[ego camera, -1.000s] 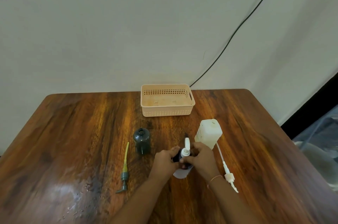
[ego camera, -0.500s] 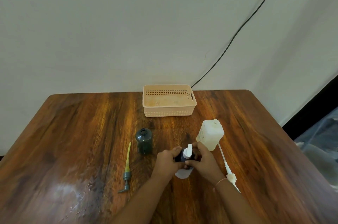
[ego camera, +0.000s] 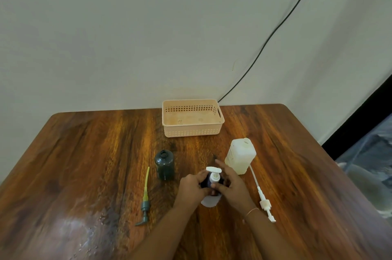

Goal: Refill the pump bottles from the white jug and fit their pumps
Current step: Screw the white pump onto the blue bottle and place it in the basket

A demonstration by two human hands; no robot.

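Observation:
A dark pump bottle (ego camera: 206, 183) with a pale lower part stands near the table's front middle. My left hand (ego camera: 192, 185) grips its body from the left. My right hand (ego camera: 230, 183) holds the white pump (ego camera: 214, 174) at its collar on the bottle's neck; the nozzle points left. A dark green bottle (ego camera: 164, 164) stands open to the left, without a pump. Its green pump with a yellow tube (ego camera: 145, 198) lies flat further left. The white jug (ego camera: 240, 155) stands open behind my right hand. A loose white pump (ego camera: 262, 194) lies to the right.
A peach plastic basket (ego camera: 192, 130) sits at the back of the wooden table (ego camera: 84, 153), near the wall. A black cable (ego camera: 265, 43) runs down the wall behind it. The table's right edge is close to the loose white pump.
The white pump's head has turned on the dark bottle, its nozzle now pointing left. Both hands have stayed on the bottle; the view shifted slightly.

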